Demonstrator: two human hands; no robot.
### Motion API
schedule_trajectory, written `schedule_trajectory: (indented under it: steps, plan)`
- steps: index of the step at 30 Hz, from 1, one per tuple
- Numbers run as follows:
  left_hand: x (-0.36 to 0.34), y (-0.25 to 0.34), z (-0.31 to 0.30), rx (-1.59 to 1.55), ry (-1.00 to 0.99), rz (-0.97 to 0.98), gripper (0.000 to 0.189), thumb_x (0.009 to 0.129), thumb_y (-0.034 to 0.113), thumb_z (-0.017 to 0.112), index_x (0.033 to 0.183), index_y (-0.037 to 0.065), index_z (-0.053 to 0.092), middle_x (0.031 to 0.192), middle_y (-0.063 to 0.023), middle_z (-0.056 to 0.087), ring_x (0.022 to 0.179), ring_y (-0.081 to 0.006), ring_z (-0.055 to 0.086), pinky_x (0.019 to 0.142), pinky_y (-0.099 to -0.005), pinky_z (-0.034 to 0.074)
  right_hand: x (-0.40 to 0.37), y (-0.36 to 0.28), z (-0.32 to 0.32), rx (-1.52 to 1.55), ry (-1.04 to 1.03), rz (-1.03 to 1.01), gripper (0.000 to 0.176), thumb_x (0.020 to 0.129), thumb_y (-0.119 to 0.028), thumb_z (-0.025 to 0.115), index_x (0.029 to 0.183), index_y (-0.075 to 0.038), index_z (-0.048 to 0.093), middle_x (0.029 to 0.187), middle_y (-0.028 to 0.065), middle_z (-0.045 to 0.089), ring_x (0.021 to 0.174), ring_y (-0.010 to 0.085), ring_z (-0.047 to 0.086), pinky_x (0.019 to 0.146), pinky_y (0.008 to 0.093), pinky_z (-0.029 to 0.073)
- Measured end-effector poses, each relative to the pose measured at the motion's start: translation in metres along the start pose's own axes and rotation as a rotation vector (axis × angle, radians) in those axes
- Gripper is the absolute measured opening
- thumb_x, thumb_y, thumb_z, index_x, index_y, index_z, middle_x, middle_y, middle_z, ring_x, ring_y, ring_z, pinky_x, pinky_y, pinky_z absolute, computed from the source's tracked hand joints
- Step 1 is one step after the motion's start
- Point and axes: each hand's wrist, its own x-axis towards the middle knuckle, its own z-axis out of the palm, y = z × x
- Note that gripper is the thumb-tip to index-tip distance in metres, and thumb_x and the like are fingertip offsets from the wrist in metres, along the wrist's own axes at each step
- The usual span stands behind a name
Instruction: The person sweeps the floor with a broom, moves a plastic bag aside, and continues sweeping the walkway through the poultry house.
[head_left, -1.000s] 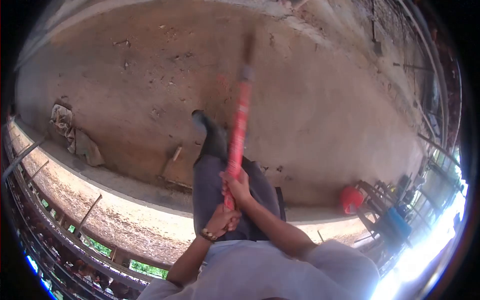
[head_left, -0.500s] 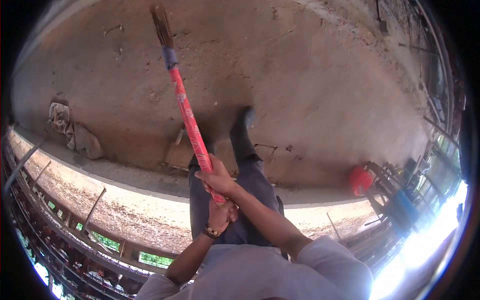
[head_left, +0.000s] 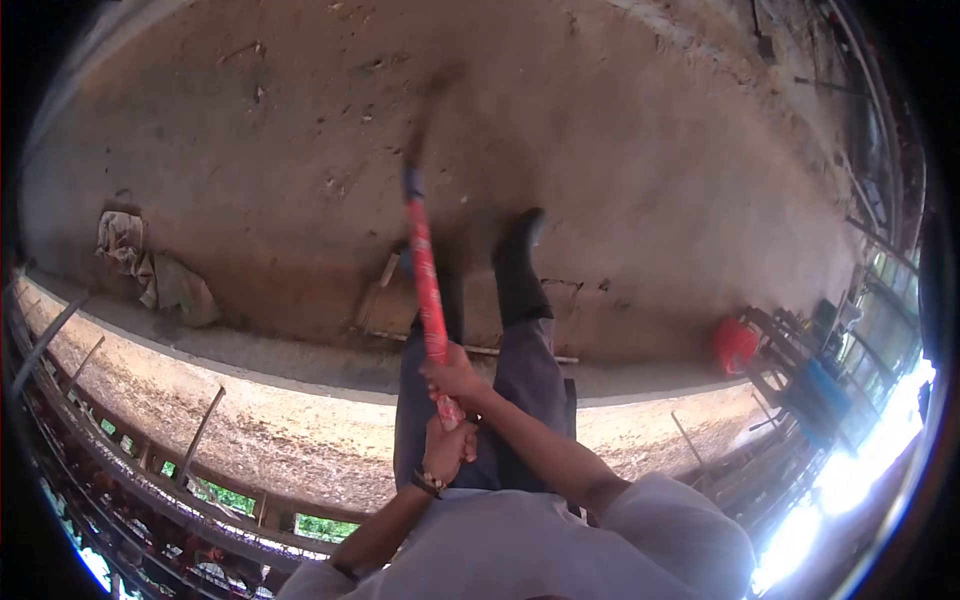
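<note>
A broom with a red patterned handle runs up the middle of the view, away from my body. Its dark bristles are smeared by motion and bend over the floor past a purple-blue collar. My right hand is wrapped round the handle's lower part. Just below it, my left hand, with a bracelet or watch at the wrist, grips the handle's end. Both hands are close in front of my thighs. A dark boot shows right of the handle; the other foot is partly behind the broom.
Dirty concrete floor spreads ahead. Crumpled sacking lies at the left, and a thin stick lies near my legs. At the right are a red bucket and a blue container. A low ledge runs behind me, beside railings.
The broom's bristle end has swung to the right and now blurs and bends. The handle stands more upright in the view. Both hands keep their hold and have shifted slightly right.
</note>
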Motion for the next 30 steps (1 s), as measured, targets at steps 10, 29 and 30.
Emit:
schedule_trajectory:
  steps: [10,29,30]
  plan:
    - [-0.024,0.036,-0.068,0.332,-0.425,-0.337,0.013,0.079,0.005,0.059,0.081,0.007,0.046,0.055,-0.0012,0.047,0.04,-0.008,0.043,0.034,-0.0226,0.033,-0.069,0.02,0.037,0.441,0.532,-0.107,0.015,0.078,-0.003,0.055,0.086,-0.004,0.042,0.061,0.0035,0.047,0.045,0.0101,0.047,0.038,0.0268,0.043]
    - [-0.053,-0.022,-0.079,0.324,-0.31,-0.251,0.012,0.081,0.011,0.059,0.085,0.01,0.049,0.061,-0.0001,0.049,0.046,-0.0079,0.046,0.037,-0.0209,0.033,-0.089,0.088,0.016,0.274,0.473,-0.157,0.015,0.075,-0.003,0.055,0.087,-0.004,0.045,0.058,0.0025,0.046,0.04,0.0114,0.047,0.035,0.0268,0.041]
    - [-0.041,-0.019,-0.078,0.276,-0.323,-0.322,0.013,0.081,0.012,0.06,0.088,0.012,0.049,0.065,0.0001,0.051,0.049,-0.0075,0.046,0.038,-0.0202,0.032,-0.071,0.097,0.001,0.334,0.571,-0.133,0.014,0.075,-0.003,0.055,0.086,-0.004,0.045,0.058,0.0025,0.046,0.04,0.0117,0.047,0.035,0.027,0.041]
